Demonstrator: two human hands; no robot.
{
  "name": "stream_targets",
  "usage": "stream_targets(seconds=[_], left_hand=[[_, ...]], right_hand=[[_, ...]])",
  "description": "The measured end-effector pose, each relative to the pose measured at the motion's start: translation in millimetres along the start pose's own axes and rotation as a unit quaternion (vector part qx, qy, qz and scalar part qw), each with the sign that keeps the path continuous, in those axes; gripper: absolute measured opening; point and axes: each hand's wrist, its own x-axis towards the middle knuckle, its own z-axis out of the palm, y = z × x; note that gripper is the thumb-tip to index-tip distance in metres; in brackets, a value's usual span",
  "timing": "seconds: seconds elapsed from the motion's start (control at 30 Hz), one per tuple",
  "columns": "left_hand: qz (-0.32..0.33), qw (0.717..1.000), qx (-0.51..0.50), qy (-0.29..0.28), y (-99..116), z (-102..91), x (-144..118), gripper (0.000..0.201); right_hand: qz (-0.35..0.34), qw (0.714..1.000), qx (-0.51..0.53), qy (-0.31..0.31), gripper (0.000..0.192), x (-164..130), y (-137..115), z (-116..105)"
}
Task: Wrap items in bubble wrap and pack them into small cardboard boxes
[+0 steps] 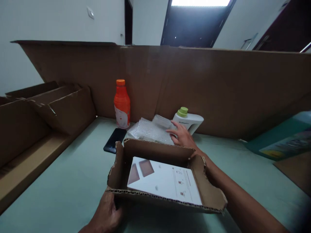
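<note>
1. A cardboard wall (218, 90) stands behind everything; flat cartons (48, 106) lie at the left.
2. The torn-edged box (165, 174) sits mid-table and holds a white printed sheet (167, 181).
3. Behind it lie bubble wrap (150, 131), an orange bottle (121, 105), a white jug (188, 121) and a phone (114, 139).
4. The left hand (107, 213) grips the box's near corner; the right hand (182, 136), fingers spread, rests on the wrap.

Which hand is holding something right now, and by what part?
Left hand grips the open brown cardboard box at its near-left corner. Right hand rests on clear bubble wrap; grip unclear.
</note>
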Motion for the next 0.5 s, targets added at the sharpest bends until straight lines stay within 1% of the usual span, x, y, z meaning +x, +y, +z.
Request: stream_targets(seconds=[0.07, 0.13, 0.17, 0.23, 0.3, 0.37, 0.4, 0.47, 0.5], left_hand=[[-0.004, 1.0, 0.012, -0.022, -2, -2.0, 0, 0.035], [-0.002, 1.0, 0.019, -0.025, -5, -3.5, 0, 0.034], [0.001, 1.0, 0.018, -0.024, -6, -3.8, 0, 0.034], [0.0, 1.0, 0.011, -0.014, -7, -3.3, -1, 0.032], [0.0, 1.0, -0.001, 0.011, -5, -2.2, 0, 0.033], [0.009, 0.999, -0.01, 0.041, -3, -1.8, 1, 0.035], [0.015, 0.998, -0.01, 0.052, -2, -2.1, 1, 0.035], [0.021, 0.998, -0.007, 0.059, 0, -3.4, 2, 0.034], [0.019, 0.998, -0.005, 0.06, 0, -4.3, 3, 0.033]], right_hand=[[0.011, 1.0, -0.025, 0.005, 0.033, 33, -4, 14], [0.022, 0.999, -0.045, 0.013, 0.04, 54, -9, 17], [0.028, 0.998, -0.051, 0.023, 0.043, 59, -10, 13], [0.041, 0.995, -0.064, 0.057, 0.046, 53, -13, -7], [0.041, 0.986, -0.081, 0.138, 0.046, 26, -16, -38], [0.024, 0.96, -0.102, 0.259, 0.045, -24, -18, -73], [0.013, 0.945, -0.118, 0.304, 0.045, -55, -20, -88], [0.019, 0.925, -0.161, 0.344, 0.048, -126, -24, -110], [0.019, 0.922, -0.189, 0.337, 0.05, -164, -27, -116]])
